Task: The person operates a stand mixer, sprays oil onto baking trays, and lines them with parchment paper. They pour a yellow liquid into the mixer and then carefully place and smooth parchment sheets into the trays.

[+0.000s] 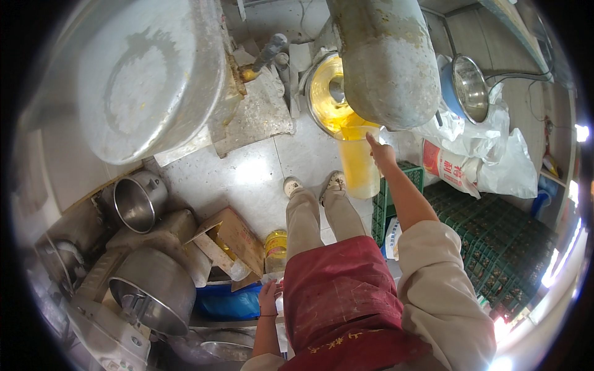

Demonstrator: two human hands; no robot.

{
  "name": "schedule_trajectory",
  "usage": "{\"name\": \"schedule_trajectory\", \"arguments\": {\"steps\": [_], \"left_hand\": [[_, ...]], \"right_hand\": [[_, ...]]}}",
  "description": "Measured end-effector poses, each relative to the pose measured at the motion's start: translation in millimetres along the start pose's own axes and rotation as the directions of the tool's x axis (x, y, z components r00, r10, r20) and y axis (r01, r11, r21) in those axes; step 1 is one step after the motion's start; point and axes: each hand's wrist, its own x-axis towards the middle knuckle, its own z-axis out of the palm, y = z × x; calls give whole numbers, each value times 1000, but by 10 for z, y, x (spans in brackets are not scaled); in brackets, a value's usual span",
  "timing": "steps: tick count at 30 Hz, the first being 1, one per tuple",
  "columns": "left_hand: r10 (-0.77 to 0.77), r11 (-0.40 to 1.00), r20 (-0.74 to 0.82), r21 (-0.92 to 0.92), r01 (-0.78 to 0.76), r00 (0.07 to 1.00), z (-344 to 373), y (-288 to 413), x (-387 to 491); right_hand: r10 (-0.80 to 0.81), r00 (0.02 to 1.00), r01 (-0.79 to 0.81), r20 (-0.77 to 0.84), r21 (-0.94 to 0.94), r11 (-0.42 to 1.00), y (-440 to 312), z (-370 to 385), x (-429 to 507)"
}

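My right hand (383, 156) grips a tall translucent plastic jug (359, 171) on its right side, thumb near the rim. The jug is tilted, its mouth at the near edge of a metal mixing bowl (312, 99), and yellow liquid (355, 125) shows at its lip. More glossy yellow liquid lies inside the bowl. A large mixer head (392, 69) hangs over the bowl and hides its right part. My left hand (269, 297) is low beside the dark red apron (341, 287); its fingers are partly hidden, so I cannot tell whether it holds anything.
A big worn metal machine housing (144, 83) juts in at upper left. Left of my legs stand an open cardboard box (236, 239), a yellow-labelled bottle (276, 246) and a stand mixer's bowl (162, 287). Green crates (487, 241), sacks (450, 167) and a steel bowl (471, 88) are at right.
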Motion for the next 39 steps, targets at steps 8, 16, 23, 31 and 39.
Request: {"name": "schedule_trajectory", "arguments": {"steps": [8, 16, 23, 31, 39], "left_hand": [[0, 1000, 2, -1, 0, 1000, 16, -7, 15], [-9, 1000, 3, -2, 9, 1000, 46, -2, -3], [-12, 1000, 10, -13, 12, 1000, 95, -5, -19], [-3, 1000, 24, -21, 4, 1000, 101, 4, -13], [-3, 1000, 15, 6, 2, 1000, 73, 9, -33]], "right_hand": [[-24, 998, 21, -53, -42, 999, -80, 42, 199], [-7, 990, -16, -139, -163, 986, -70, 149, 325], [-145, 983, 121, -110, -202, 972, 27, 77, 113], [-50, 999, 51, 12, -233, 971, 109, -66, 99], [-92, 994, 70, -59, -305, 950, -85, -85, 252]]}}
